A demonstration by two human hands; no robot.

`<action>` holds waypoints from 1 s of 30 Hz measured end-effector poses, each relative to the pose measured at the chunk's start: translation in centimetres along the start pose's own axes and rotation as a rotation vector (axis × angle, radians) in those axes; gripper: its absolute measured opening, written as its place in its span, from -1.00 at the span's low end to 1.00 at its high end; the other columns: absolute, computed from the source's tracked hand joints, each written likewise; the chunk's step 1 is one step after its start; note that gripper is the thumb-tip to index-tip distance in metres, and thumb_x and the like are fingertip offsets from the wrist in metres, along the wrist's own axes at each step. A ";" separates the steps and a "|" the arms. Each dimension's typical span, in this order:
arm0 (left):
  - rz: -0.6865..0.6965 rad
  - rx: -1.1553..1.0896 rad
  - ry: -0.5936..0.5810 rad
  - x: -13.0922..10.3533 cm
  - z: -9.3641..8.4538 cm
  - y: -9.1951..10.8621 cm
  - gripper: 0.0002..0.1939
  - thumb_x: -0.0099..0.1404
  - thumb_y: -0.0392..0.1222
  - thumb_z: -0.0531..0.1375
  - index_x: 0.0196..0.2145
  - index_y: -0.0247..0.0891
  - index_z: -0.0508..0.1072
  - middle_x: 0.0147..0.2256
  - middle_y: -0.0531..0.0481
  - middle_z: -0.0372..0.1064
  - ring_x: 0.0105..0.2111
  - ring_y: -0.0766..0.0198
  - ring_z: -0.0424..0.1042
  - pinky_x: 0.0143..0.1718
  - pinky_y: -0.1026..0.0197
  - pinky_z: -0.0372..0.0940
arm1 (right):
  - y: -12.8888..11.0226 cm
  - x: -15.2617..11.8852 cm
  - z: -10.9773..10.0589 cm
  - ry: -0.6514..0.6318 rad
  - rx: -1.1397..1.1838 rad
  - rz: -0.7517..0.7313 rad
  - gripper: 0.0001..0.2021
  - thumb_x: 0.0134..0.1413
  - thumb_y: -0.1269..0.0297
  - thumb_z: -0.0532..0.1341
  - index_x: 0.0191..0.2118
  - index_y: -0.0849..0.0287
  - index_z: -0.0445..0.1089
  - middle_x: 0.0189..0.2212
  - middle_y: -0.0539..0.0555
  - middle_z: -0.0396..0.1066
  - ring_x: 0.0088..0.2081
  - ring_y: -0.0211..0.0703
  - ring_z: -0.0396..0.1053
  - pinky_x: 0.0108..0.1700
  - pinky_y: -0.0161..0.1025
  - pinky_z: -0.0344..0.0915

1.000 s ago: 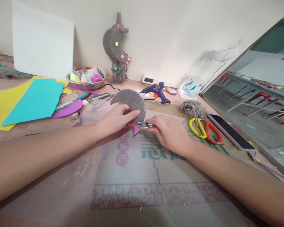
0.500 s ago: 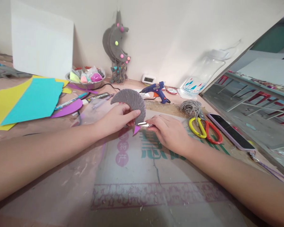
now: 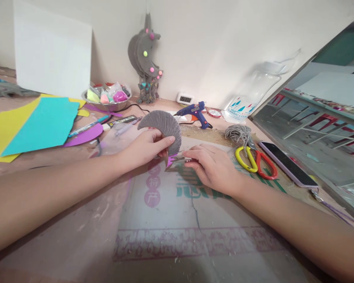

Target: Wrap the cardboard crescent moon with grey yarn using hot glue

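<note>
Pale wall (image 3: 209, 47) backs a pinkish worktable (image 3: 56, 157), whose near part lies under a printed sheet (image 3: 165, 245). Above that sheet, the left hand (image 3: 149, 149) grasps a finely ridged grey crescent (image 3: 168, 125), thumb across its face. At the crescent's lower end shows a purple tip (image 3: 170, 160). The right hand (image 3: 212, 165) pinches a slim metal tool (image 3: 181, 159) pointing left at that tip; whether they touch, I cannot tell. Just beyond lies a blue glue gun (image 3: 197, 114), with a small white clock (image 3: 185, 99) behind it. To the right, grey yarn (image 3: 237, 133) lies against scissors (image 3: 251, 157) with yellow and red handles, and a phone (image 3: 287, 164) rests beside them. At the far right is a clear bottle (image 3: 250, 94). On the left, a turquoise sheet (image 3: 44, 125) overlaps a yellow one (image 3: 14, 118), near a metal bowl (image 3: 106, 105) of small bright bags.
</note>
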State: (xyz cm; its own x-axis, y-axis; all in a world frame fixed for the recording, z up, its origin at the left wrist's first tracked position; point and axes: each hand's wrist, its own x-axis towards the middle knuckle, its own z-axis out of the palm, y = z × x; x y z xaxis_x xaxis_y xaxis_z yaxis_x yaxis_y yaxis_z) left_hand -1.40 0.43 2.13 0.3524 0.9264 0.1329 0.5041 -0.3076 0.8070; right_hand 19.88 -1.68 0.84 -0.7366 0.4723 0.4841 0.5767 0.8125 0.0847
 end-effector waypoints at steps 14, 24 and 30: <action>0.000 0.000 0.014 0.0 0.1 0.0 -0.59 0.24 0.04 0.02 -0.62 -0.26 0.34 -0.58 0.02 0.38 -0.50 0.32 0.37 -0.46 0.33 0.25 | 0.2 0.1 0.5 -0.064 -0.013 0.085 -0.81 0.23 0.27 0.01 -0.17 0.25 0.28 -0.32 0.12 0.42 -0.33 -0.14 0.34 -0.30 -0.23 0.23; 0.016 0.048 0.030 0.1 0.2 -0.3 -0.57 0.24 0.06 0.02 -0.62 -0.27 0.36 -0.59 0.04 0.35 -0.49 0.32 0.35 -0.45 0.33 0.23 | 0.2 0.2 0.5 -0.048 -0.046 0.059 -0.83 0.24 0.29 0.01 -0.19 0.24 0.28 -0.34 0.11 0.43 -0.33 -0.15 0.35 -0.30 -0.25 0.24; 0.004 0.032 0.033 0.0 0.2 -0.2 -0.58 0.24 0.05 0.03 -0.63 -0.27 0.35 -0.58 0.02 0.36 -0.50 0.31 0.36 -0.46 0.31 0.24 | 0.2 0.1 0.5 -0.051 -0.037 0.054 -0.83 0.24 0.30 0.01 -0.20 0.23 0.29 -0.36 0.09 0.42 -0.34 -0.16 0.33 -0.31 -0.25 0.24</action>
State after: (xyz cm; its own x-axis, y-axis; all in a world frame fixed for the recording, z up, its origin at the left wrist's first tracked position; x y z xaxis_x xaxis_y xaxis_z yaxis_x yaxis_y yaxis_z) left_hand -1.36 0.45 1.87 0.3286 0.9316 0.1557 0.5281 -0.3179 0.7874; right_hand 19.72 -1.24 0.46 -0.7204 0.5327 0.4441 0.6281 0.7727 0.0920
